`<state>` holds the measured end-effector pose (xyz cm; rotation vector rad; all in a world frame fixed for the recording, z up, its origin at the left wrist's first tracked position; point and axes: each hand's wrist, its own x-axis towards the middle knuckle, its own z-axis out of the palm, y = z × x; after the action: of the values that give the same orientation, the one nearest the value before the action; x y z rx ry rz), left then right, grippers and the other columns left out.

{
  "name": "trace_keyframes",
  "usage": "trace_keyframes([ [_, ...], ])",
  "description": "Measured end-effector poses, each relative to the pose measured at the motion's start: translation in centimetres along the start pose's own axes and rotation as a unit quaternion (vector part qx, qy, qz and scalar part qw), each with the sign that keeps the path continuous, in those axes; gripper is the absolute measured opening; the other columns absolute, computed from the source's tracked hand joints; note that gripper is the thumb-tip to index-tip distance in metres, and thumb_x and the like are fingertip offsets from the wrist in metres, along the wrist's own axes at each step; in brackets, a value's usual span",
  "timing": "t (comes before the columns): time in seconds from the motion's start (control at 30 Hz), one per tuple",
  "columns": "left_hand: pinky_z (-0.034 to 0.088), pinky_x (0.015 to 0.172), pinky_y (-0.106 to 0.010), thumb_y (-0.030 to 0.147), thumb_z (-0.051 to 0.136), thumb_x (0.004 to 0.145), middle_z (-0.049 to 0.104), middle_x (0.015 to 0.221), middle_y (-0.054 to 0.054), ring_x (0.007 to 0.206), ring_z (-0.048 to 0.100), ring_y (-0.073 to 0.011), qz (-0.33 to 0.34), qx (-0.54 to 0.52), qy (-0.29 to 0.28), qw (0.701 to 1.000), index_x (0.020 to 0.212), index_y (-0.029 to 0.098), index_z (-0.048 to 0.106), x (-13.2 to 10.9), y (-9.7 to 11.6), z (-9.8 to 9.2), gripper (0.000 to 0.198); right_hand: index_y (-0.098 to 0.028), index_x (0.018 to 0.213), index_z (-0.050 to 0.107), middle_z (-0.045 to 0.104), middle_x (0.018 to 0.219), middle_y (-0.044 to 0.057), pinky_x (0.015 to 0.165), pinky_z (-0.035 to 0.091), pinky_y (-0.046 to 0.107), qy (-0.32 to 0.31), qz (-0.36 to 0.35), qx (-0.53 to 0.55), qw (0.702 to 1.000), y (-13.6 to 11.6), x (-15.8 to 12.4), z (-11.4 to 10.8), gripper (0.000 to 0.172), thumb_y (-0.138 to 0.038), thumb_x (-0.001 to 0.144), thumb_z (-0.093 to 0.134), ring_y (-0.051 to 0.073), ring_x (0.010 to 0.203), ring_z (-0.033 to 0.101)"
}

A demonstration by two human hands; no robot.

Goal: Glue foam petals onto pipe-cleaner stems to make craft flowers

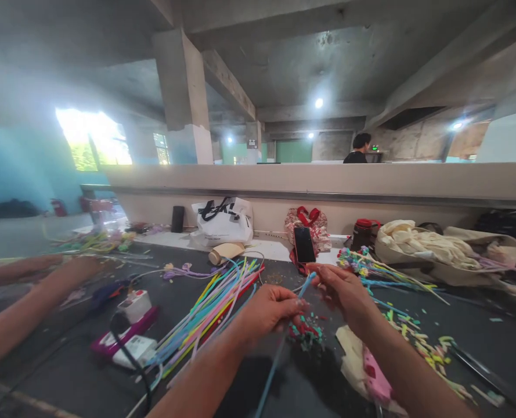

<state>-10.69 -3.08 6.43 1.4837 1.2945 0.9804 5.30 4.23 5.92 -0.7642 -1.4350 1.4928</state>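
My left hand (269,310) pinches a thin light-blue stick (279,348) that runs from the table's near edge up to my right hand (342,290), whose fingers close on its upper end. Both hands hover over a small heap of red, green and blue bits (306,335). A bundle of long coloured sticks (209,310) lies fanned out just left of my left hand. Finished stems with small coloured flowers (362,264) lie beyond my right hand.
A co-worker's forearms (26,296) reach in from the left. A white power strip (136,305) and cables, a pink glue gun (375,380), an upright black phone (304,244), bags, a cloth heap (418,244) and yellow-green offcuts (418,342) crowd the dark table.
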Motion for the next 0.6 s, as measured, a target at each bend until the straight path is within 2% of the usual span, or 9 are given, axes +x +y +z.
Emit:
trace_keyframes([
  [0.03,0.018,0.036,-0.018,0.044,0.056,0.066,0.056,0.056,0.001,0.035,0.03,-0.0026,-0.019,-0.061,-0.014,0.998,0.075,0.011,0.064,0.0,-0.4,0.4,0.035,-0.018,0.092,0.061,0.057,0.066,0.0,0.036,0.028,0.017,-0.004,0.01,0.017,1.0,0.2,0.0,0.1,0.039,-0.047,0.067,0.058,0.007,0.045,0.046],
  [0.1,0.017,0.035,-0.018,0.042,0.059,0.064,0.056,0.055,0.001,0.034,0.031,-0.0018,-0.044,-0.115,-0.02,0.992,0.071,0.011,0.064,0.2,-1.2,0.8,0.033,-0.017,0.088,0.063,0.057,0.063,-0.001,0.036,0.027,0.017,-0.01,0.025,0.034,0.999,1.0,0.0,0.1,0.037,-0.046,0.065,0.061,0.007,0.045,0.046],
  [0.23,0.014,0.035,-0.016,0.039,0.061,0.063,0.055,0.052,0.002,0.034,0.03,-0.0009,-0.072,-0.132,-0.035,0.988,0.067,0.011,0.064,0.6,-2.4,1.1,0.028,-0.015,0.08,0.063,0.049,0.05,-0.005,0.036,0.025,0.017,-0.026,0.017,0.032,0.999,2.7,0.2,-0.4,0.03,-0.036,0.059,0.069,0.006,0.039,0.039],
  [0.33,0.021,0.038,-0.014,0.036,0.062,0.063,0.06,0.057,-0.001,0.041,0.041,-0.0023,-0.059,-0.143,-0.044,0.987,0.067,0.011,0.064,0.9,-3.0,1.4,0.025,-0.015,0.077,0.062,0.047,0.047,-0.006,0.037,0.026,0.017,-0.034,0.013,0.013,0.999,3.1,0.5,-0.7,0.027,-0.035,0.06,0.068,0.005,0.037,0.036],
  [0.43,0.032,0.044,-0.015,0.029,0.065,0.061,0.065,0.066,-0.004,0.055,0.056,-0.0093,-0.053,-0.221,-0.003,0.974,0.079,0.013,0.061,1.6,-3.7,1.7,0.025,-0.015,0.074,0.06,0.046,0.045,-0.007,0.036,0.024,0.017,-0.034,0.025,-0.029,0.999,3.2,0.5,-0.6,0.027,-0.037,0.06,0.067,0.005,0.036,0.034],
  [0.53,0.037,0.045,-0.018,0.024,0.067,0.058,0.064,0.066,-0.002,0.056,0.06,-0.0131,-0.063,-0.295,0.032,0.953,0.089,0.015,0.055,2.4,-4.6,2.0,0.034,-0.014,0.072,0.06,0.047,0.045,-0.006,0.036,0.024,0.017,-0.041,0.025,-0.076,0.996,3.5,0.3,-0.2,0.025,-0.037,0.063,0.064,0.005,0.037,0.035],
  [0.6,0.038,0.044,-0.019,0.026,0.066,0.059,0.063,0.063,-0.002,0.052,0.059,-0.0119,-0.061,-0.313,0.024,0.947,0.085,0.014,0.055,2.7,-5.1,2.2,0.031,-0.014,0.071,0.061,0.047,0.046,-0.006,0.036,0.023,0.017,-0.048,0.02,-0.103,0.993,3.7,0.1,0.1,0.023,-0.036,0.064,0.063,0.005,0.038,0.036],
])
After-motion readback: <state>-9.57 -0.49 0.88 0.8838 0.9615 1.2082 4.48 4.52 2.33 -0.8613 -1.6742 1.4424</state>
